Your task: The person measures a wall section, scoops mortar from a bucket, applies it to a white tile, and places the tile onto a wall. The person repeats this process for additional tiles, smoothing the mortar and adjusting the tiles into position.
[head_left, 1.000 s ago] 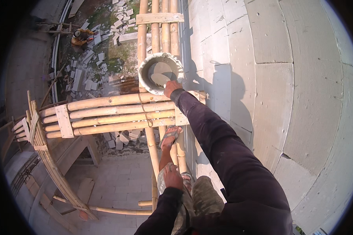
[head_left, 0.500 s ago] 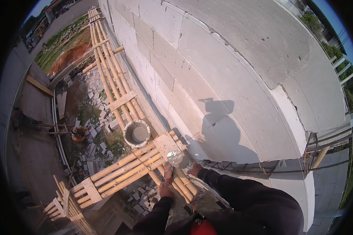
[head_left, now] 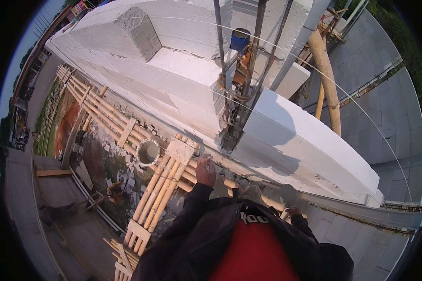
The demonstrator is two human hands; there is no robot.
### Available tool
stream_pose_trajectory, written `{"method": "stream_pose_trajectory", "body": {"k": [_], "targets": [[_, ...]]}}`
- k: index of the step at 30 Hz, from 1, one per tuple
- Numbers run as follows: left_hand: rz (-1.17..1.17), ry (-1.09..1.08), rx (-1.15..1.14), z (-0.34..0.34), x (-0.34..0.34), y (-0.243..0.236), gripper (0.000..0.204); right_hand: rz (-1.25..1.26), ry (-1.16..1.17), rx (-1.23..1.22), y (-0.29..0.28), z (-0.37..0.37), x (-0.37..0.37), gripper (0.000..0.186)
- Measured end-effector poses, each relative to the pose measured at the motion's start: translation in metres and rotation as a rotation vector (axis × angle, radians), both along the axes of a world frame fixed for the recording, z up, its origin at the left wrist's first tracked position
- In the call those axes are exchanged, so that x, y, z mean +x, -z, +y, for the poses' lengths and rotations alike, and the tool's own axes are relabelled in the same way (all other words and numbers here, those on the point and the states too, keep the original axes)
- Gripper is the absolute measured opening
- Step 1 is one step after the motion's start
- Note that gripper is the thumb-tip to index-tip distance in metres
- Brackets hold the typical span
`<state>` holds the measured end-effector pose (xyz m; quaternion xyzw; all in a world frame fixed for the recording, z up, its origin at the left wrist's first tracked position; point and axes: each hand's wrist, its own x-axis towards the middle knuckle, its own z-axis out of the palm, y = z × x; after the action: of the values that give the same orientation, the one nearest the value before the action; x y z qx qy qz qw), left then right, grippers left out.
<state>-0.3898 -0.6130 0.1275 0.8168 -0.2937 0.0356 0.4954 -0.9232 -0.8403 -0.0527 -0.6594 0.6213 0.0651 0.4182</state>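
Head view, left hand: the bare left hand (head_left: 205, 171) is raised above the bamboo, with fingers bent and a dark sleeve behind it. I cannot tell if it pinches anything.
Head view, right hand: the bare right hand (head_left: 293, 213) is partly hidden by the dark jacket (head_left: 187, 236); it appears closed around the handle of a grey tool with a flat, rounded blade (head_left: 288, 194).
Tool place: near the lower edge of the block wall, well apart from the bucket.
Bucket: a round bucket with a rough, pale-crusted rim (head_left: 139, 153) contains smooth grey paste and stands on the poles, left of the left hand.
Walkway: long, yellowish bamboo poles (head_left: 151, 194), smooth and round, lie in parallel rows; a flat, pale wooden board (head_left: 180, 151) crosses them just beside the left hand.
Wall: large whitish blocks (head_left: 183, 65) have straight edges and a matt, slightly pitted surface. A soft-edged shadow falls on one.
Gap in wall: dark, thin steel bars (head_left: 254, 61) stand upright, near a blue round container (head_left: 240, 41).
Behind: a thick brown log (head_left: 326, 79) leans.
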Motion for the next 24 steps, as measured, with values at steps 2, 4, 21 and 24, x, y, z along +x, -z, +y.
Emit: {"method": "stream_pose_trajectory", "body": {"k": [2, 4, 21, 24], "targets": [[-0.099, 0.214, -0.081, -0.038, -0.011, -0.055, 0.019, 0.075, 0.466, 0.271, -0.016, 0.034, -0.035, 0.020], [-0.115, 0.432, -0.128, -0.067, -0.015, -0.127, 0.021, -0.014, 0.859, 0.315, -0.077, 0.080, -0.022, 0.023], [-0.302, 0.771, -0.295, -0.216, -0.084, -0.287, 0.024, -0.581, 1.156, -0.411, -0.361, 0.076, -0.058, 0.035], [-0.324, 0.707, -0.126, -0.240, -0.086, -0.278, 0.026, -0.696, 0.967, -0.439, -0.415, 0.037, -0.054, 0.036]]}}
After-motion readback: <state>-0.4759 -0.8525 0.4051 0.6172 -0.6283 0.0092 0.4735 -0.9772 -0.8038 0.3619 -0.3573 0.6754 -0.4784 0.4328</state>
